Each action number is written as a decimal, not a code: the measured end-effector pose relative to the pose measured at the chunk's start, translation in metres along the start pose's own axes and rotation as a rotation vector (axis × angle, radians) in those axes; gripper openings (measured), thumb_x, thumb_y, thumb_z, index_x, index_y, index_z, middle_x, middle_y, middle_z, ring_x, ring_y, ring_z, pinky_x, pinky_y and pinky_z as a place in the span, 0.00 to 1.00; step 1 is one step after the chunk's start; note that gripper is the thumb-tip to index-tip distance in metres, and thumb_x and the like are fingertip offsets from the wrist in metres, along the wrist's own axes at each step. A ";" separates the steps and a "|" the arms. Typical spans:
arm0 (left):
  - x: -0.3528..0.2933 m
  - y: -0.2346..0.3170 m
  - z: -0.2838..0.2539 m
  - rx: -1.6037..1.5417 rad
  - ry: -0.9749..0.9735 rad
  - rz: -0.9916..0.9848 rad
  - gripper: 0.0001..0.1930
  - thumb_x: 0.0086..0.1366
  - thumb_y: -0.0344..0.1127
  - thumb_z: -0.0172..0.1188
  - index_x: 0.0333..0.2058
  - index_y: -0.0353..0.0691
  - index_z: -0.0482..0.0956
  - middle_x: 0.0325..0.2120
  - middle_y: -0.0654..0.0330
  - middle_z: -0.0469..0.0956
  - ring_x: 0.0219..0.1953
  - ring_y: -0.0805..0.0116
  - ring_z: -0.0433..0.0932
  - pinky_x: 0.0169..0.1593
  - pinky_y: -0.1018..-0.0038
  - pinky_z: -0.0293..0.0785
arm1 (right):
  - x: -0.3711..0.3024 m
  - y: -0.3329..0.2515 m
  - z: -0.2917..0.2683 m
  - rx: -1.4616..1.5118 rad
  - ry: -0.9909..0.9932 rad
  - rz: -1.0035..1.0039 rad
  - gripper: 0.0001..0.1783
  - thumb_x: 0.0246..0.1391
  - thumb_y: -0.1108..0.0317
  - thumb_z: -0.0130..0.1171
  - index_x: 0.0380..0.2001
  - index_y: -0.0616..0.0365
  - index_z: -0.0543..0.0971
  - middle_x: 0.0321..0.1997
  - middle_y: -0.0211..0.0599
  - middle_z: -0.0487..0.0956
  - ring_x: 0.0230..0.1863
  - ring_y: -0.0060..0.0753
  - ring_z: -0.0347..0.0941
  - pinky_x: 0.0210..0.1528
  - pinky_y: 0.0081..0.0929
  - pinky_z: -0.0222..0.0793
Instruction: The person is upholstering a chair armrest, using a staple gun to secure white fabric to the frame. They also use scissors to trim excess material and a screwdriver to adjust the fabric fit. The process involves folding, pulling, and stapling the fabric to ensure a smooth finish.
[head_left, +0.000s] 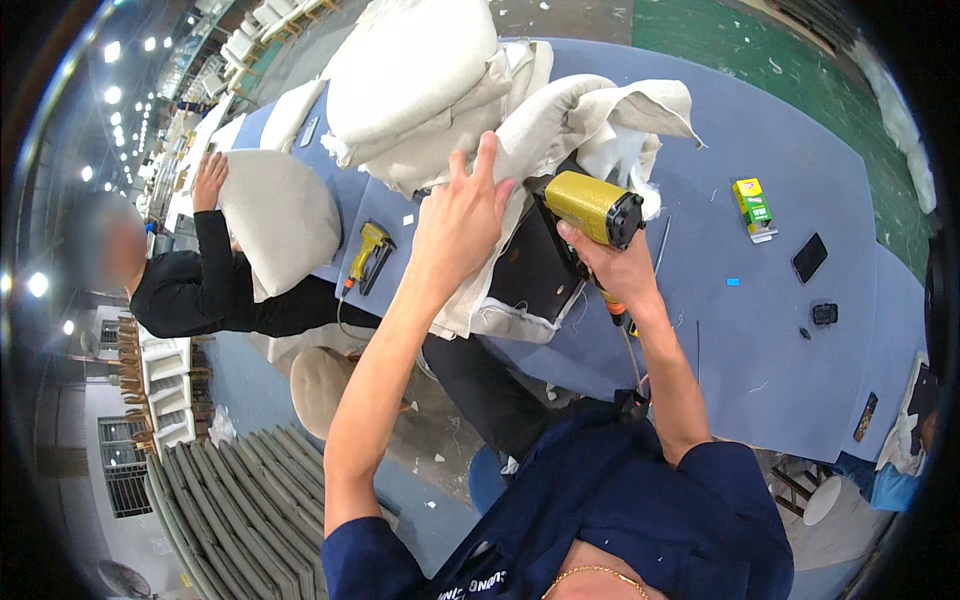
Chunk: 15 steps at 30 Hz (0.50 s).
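Note:
My right hand (622,268) is wrapped round the grip of a yellow and black staple gun (590,207). Its nose is against a dark-backed upholstered piece (530,268) with beige fabric edges. On the left side of that piece lies my left hand (460,228), its fingers stretched out and apart over the beige fabric (545,118). The fabric is folded and bunched along the far side, where white padding (622,155) shows. What lies beneath my left palm is hidden.
A cushioned cream piece (410,65) stands beyond the work on the blue table (770,330). A second staple gun (370,257) lies at left, near a co-worker (200,280) holding a beige panel (280,215). A green-yellow box (752,207) and a phone (809,257) lie right.

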<state>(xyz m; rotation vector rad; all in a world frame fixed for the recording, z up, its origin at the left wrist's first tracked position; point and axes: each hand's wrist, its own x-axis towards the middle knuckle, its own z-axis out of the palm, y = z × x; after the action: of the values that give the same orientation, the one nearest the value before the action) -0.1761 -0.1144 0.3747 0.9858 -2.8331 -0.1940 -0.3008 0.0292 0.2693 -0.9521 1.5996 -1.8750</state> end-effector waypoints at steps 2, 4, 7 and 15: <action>-0.003 -0.004 0.000 0.001 0.007 0.029 0.31 0.75 0.42 0.51 0.71 0.45 0.53 0.59 0.34 0.70 0.42 0.25 0.79 0.48 0.42 0.75 | 0.006 -0.006 0.000 0.093 -0.013 0.004 0.19 0.55 0.65 0.73 0.46 0.63 0.83 0.41 0.37 0.86 0.42 0.26 0.81 0.49 0.27 0.74; -0.002 -0.010 0.002 -0.024 0.000 0.048 0.32 0.74 0.41 0.53 0.72 0.46 0.53 0.58 0.34 0.70 0.42 0.25 0.79 0.48 0.42 0.75 | 0.012 -0.013 -0.004 0.020 0.000 -0.030 0.19 0.54 0.65 0.73 0.47 0.63 0.83 0.42 0.37 0.86 0.42 0.26 0.81 0.49 0.27 0.74; -0.003 -0.015 0.007 -0.016 0.006 0.087 0.33 0.73 0.39 0.55 0.72 0.48 0.52 0.58 0.35 0.69 0.43 0.26 0.78 0.48 0.42 0.75 | 0.022 -0.015 -0.006 -0.024 -0.031 0.023 0.19 0.54 0.66 0.73 0.47 0.62 0.83 0.43 0.36 0.86 0.43 0.27 0.80 0.49 0.28 0.74; -0.006 -0.015 0.003 0.027 0.043 0.224 0.37 0.69 0.36 0.58 0.73 0.46 0.51 0.57 0.35 0.68 0.40 0.30 0.79 0.45 0.47 0.77 | 0.017 -0.007 -0.004 -0.071 -0.101 0.108 0.22 0.53 0.66 0.73 0.50 0.62 0.82 0.47 0.38 0.85 0.47 0.31 0.80 0.53 0.30 0.74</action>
<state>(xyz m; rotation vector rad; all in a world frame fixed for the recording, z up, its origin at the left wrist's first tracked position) -0.1628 -0.1223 0.3686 0.6603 -2.8840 -0.1086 -0.3139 0.0204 0.2789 -0.9546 1.6337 -1.6814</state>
